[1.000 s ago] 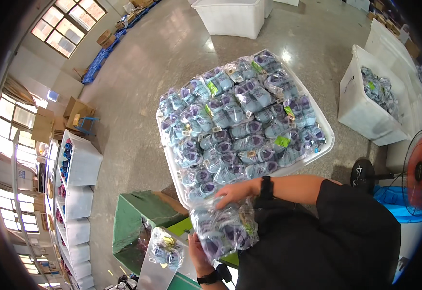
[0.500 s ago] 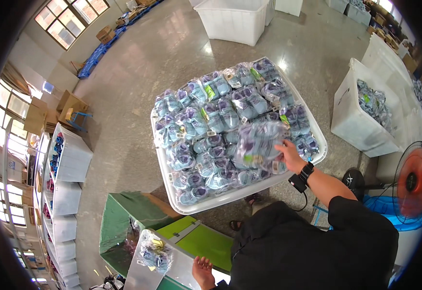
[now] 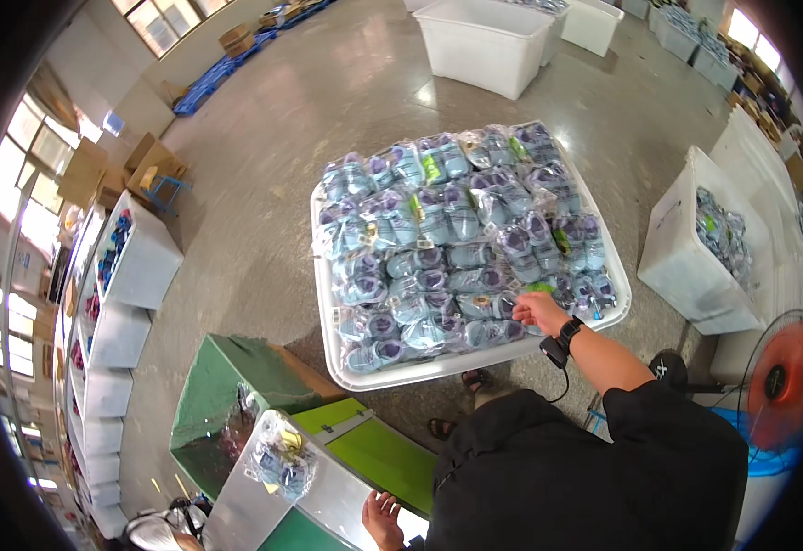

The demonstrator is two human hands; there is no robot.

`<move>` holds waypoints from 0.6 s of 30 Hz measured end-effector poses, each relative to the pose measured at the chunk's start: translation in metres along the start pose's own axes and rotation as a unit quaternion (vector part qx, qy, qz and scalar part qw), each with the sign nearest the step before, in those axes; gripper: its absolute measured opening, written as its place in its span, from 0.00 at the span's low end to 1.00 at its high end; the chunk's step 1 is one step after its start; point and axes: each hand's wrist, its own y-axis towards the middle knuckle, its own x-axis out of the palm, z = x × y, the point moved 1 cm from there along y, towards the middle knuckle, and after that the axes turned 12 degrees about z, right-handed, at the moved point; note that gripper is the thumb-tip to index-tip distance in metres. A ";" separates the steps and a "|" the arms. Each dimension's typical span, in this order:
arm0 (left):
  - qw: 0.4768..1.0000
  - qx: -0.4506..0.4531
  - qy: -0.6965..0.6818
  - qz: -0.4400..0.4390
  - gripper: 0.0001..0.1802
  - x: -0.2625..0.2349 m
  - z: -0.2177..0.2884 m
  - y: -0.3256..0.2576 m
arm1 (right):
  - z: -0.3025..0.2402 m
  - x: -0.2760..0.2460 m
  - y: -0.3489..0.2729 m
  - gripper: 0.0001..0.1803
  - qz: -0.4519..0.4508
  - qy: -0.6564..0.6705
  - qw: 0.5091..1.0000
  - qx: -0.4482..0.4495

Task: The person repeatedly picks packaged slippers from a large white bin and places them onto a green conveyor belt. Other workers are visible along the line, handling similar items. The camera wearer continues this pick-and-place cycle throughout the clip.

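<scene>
A large white tub in front of me is filled with light-blue and purple children's shoes in clear plastic bags, several with green labels. My right hand is over its near right part, fingers curled. They touch the lower end of a bagged pair beside a green label; what the fingertips pinch is hidden. My left hand hangs low by the edge of a grey tabletop, fingers loosely bent and apart, nothing in them. On that tabletop lies another bag of shoes with yellowish pieces.
A green open box and a lime-green panel stand near left. At right are a white bin of bagged shoes and an orange-bladed fan. White bins line the left; another white tub stands at the back.
The bagged pair that my right hand held above the tub now lies among the others, farther right. The hand has come lower and nearer the tub's front edge. The view has shifted a little.
</scene>
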 end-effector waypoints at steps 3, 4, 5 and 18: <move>1.000 0.001 0.008 0.030 0.25 -0.021 -0.007 0.000 | 0.002 0.004 -0.014 0.14 -0.004 -0.018 1.000 -0.004; 0.999 -0.003 0.011 0.048 0.24 -0.029 -0.006 0.002 | 0.003 0.006 -0.016 0.14 -0.013 -0.028 1.000 -0.006; 0.998 -0.002 0.019 0.056 0.24 -0.038 -0.005 0.005 | 0.004 0.007 -0.018 0.14 -0.013 -0.040 0.999 -0.014; 0.954 0.151 0.177 0.189 0.25 -0.246 0.008 0.033 | 0.047 0.013 -0.003 0.11 -0.090 -0.227 0.970 -0.021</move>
